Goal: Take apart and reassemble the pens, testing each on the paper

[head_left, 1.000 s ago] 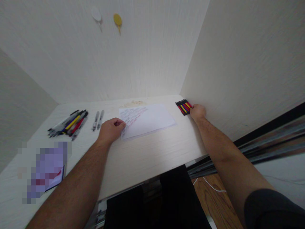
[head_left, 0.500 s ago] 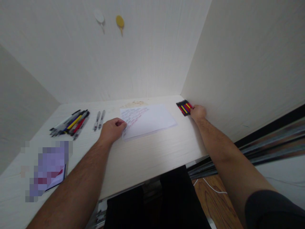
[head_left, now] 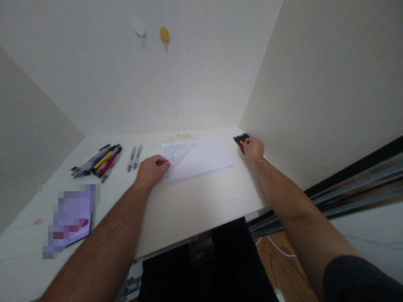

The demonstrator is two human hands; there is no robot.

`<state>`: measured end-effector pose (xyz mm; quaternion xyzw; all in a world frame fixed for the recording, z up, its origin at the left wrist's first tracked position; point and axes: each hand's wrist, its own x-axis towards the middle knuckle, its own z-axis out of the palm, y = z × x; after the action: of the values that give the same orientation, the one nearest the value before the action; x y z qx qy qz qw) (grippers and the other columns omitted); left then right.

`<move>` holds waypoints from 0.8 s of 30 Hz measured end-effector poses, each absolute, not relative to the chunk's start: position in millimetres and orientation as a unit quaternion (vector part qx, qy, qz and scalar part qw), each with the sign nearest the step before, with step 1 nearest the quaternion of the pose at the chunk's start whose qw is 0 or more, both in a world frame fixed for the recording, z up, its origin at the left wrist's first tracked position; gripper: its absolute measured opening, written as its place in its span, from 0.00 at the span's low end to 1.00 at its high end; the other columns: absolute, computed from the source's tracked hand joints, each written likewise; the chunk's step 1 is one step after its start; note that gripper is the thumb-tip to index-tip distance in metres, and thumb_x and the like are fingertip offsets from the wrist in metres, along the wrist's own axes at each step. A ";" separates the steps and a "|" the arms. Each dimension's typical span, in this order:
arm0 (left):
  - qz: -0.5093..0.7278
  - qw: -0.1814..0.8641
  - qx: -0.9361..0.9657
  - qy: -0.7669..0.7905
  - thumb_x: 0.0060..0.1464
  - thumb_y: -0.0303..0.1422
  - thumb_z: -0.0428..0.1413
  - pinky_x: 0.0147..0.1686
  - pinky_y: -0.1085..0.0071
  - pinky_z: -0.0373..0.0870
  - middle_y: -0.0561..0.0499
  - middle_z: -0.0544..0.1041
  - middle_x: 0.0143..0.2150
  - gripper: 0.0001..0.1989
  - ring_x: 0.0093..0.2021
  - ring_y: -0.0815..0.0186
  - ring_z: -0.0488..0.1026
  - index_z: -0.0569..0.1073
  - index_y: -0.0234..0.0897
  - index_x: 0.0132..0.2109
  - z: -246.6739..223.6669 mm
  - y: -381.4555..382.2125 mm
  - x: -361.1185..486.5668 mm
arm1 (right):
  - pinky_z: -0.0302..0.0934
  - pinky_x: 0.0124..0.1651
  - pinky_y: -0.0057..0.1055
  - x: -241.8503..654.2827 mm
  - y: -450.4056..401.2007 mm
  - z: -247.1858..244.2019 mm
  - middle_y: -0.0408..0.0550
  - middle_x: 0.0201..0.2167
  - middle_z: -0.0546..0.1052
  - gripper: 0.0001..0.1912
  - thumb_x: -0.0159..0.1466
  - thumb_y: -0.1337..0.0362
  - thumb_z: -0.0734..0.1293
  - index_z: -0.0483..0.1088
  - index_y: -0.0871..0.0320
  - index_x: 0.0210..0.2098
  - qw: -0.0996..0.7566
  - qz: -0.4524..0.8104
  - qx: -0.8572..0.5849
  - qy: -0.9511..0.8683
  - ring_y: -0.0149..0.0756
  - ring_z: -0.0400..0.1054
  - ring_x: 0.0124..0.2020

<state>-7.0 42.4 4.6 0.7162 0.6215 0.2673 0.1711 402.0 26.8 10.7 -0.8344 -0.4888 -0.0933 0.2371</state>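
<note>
White paper (head_left: 201,161) with slanted rows of writing at its left part lies mid-table. Resting at its left edge, my left hand (head_left: 154,170) has its fingers curled and thumb and forefinger together; anything between them is too small to make out. At the far right corner, my right hand (head_left: 253,149) is over a row of red, yellow and dark pens (head_left: 238,142), hiding part of it. Its fingers are pressed together at the pens, and whether they grip one is hidden.
Two clear pens (head_left: 134,158) lie left of the paper. Farther left is a pile of mixed pens (head_left: 99,162). A phone with a blurred screen (head_left: 74,214) lies by my left forearm. Walls bound the table (head_left: 195,214) at the back and right.
My right hand has moved left over the row of pens and covers more of it. My left hand stays at the paper's edge. The whole view has shifted slightly.
</note>
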 end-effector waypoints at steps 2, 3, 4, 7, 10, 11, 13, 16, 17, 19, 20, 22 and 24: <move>0.268 0.169 0.719 0.618 0.48 0.39 0.56 0.38 0.68 0.69 0.50 0.80 0.33 0.10 0.34 0.62 0.74 0.78 0.40 0.35 4.0 42.2 -7.5 | 0.62 0.41 0.34 375.5 30.0 14.3 0.56 0.39 0.81 0.15 0.64 0.64 0.59 0.77 0.59 0.38 0.246 -0.091 -0.815 -0.516 0.42 0.73 0.39; 0.268 0.168 0.720 0.617 0.48 0.39 0.57 0.38 0.68 0.69 0.50 0.79 0.33 0.10 0.34 0.62 0.74 0.78 0.40 0.36 3.8 41.8 -7.7 | 0.62 0.42 0.34 361.0 31.6 16.1 0.55 0.38 0.81 0.14 0.63 0.65 0.60 0.77 0.58 0.37 0.250 -0.090 -0.806 -0.528 0.41 0.73 0.39; 0.268 0.169 0.721 0.616 0.48 0.38 0.57 0.38 0.69 0.69 0.50 0.79 0.33 0.10 0.34 0.62 0.74 0.78 0.40 0.36 3.6 41.1 -7.9 | 0.62 0.43 0.32 346.2 33.0 17.8 0.53 0.37 0.81 0.13 0.62 0.65 0.61 0.77 0.57 0.35 0.253 -0.084 -0.797 -0.542 0.40 0.73 0.38; 0.267 0.168 0.727 0.610 0.48 0.38 0.58 0.38 0.69 0.69 0.50 0.79 0.33 0.11 0.34 0.63 0.74 0.79 0.39 0.37 3.5 38.8 -8.0 | 0.62 0.41 0.31 303.9 36.0 22.5 0.50 0.35 0.81 0.11 0.61 0.64 0.62 0.77 0.56 0.34 0.272 -0.040 -0.772 -0.573 0.39 0.73 0.37; 0.259 0.154 0.737 0.605 0.49 0.38 0.58 0.41 0.67 0.69 0.49 0.79 0.35 0.12 0.36 0.62 0.74 0.80 0.40 0.39 3.1 38.7 -7.9 | 0.61 0.40 0.30 270.1 38.6 24.3 0.48 0.33 0.81 0.09 0.59 0.63 0.63 0.77 0.55 0.32 0.296 -0.002 -0.747 -0.595 0.37 0.72 0.36; 0.255 0.147 0.740 0.605 0.49 0.38 0.58 0.42 0.66 0.69 0.48 0.80 0.37 0.12 0.37 0.61 0.75 0.80 0.40 0.39 2.6 39.2 -7.9 | 0.61 0.39 0.29 261.1 39.6 24.1 0.47 0.33 0.81 0.09 0.59 0.63 0.63 0.77 0.55 0.31 0.301 0.013 -0.740 -0.601 0.36 0.72 0.36; 0.248 0.135 0.745 0.605 0.49 0.38 0.59 0.44 0.65 0.69 0.47 0.80 0.39 0.12 0.40 0.59 0.75 0.81 0.40 0.40 1.1 40.2 -8.2 | 0.61 0.39 0.29 245.6 41.5 22.6 0.47 0.32 0.81 0.08 0.58 0.64 0.64 0.76 0.55 0.31 0.312 0.039 -0.725 -0.613 0.36 0.72 0.35; 0.237 0.126 0.765 0.586 0.49 0.34 0.59 0.47 0.65 0.69 0.47 0.80 0.42 0.12 0.43 0.59 0.75 0.81 0.39 0.42 -0.7 37.6 -8.9 | 0.61 0.40 0.30 227.2 41.5 17.5 0.47 0.32 0.80 0.08 0.58 0.66 0.64 0.76 0.56 0.30 0.323 0.068 -0.714 -0.618 0.36 0.72 0.35; 0.234 0.124 0.770 0.581 0.49 0.34 0.59 0.49 0.66 0.69 0.46 0.80 0.42 0.12 0.44 0.59 0.74 0.81 0.38 0.42 -1.1 35.9 -9.1 | 0.61 0.40 0.31 222.4 40.6 14.9 0.48 0.32 0.80 0.08 0.58 0.66 0.64 0.76 0.56 0.30 0.327 0.071 -0.711 -0.619 0.36 0.72 0.35; 0.232 0.131 0.775 0.573 0.50 0.33 0.59 0.51 0.67 0.68 0.47 0.80 0.44 0.12 0.46 0.60 0.74 0.81 0.38 0.42 -2.1 33.0 -9.2 | 0.61 0.39 0.33 216.0 38.7 8.1 0.49 0.32 0.80 0.08 0.58 0.65 0.64 0.77 0.56 0.30 0.333 0.071 -0.705 -0.622 0.38 0.72 0.34; 0.232 0.137 0.773 0.574 0.50 0.33 0.59 0.52 0.67 0.68 0.48 0.80 0.45 0.12 0.46 0.61 0.74 0.81 0.39 0.42 -2.8 32.4 -9.2 | 0.61 0.39 0.34 214.6 38.0 4.3 0.50 0.31 0.80 0.09 0.58 0.64 0.64 0.76 0.56 0.30 0.337 0.065 -0.702 -0.624 0.39 0.71 0.33; 0.233 0.144 0.769 0.577 0.51 0.33 0.60 0.52 0.68 0.68 0.48 0.80 0.45 0.11 0.47 0.62 0.73 0.81 0.39 0.42 -4.6 32.5 -9.1 | 0.61 0.38 0.37 215.2 37.3 -2.9 0.51 0.30 0.80 0.10 0.58 0.62 0.63 0.76 0.54 0.30 0.347 0.062 -0.684 -0.639 0.41 0.71 0.32; 0.238 0.142 0.769 0.577 0.50 0.33 0.60 0.52 0.67 0.68 0.48 0.80 0.45 0.11 0.47 0.62 0.73 0.81 0.39 0.42 -6.3 33.3 -9.3 | 0.61 0.39 0.39 219.2 36.9 -7.2 0.51 0.30 0.79 0.08 0.57 0.61 0.64 0.75 0.53 0.28 0.351 0.063 -0.672 -0.649 0.42 0.71 0.32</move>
<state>-9.3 33.3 -6.3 0.7688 0.5765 0.2376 0.1419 219.2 36.9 -7.2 -0.6724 -0.6486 0.0626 0.3511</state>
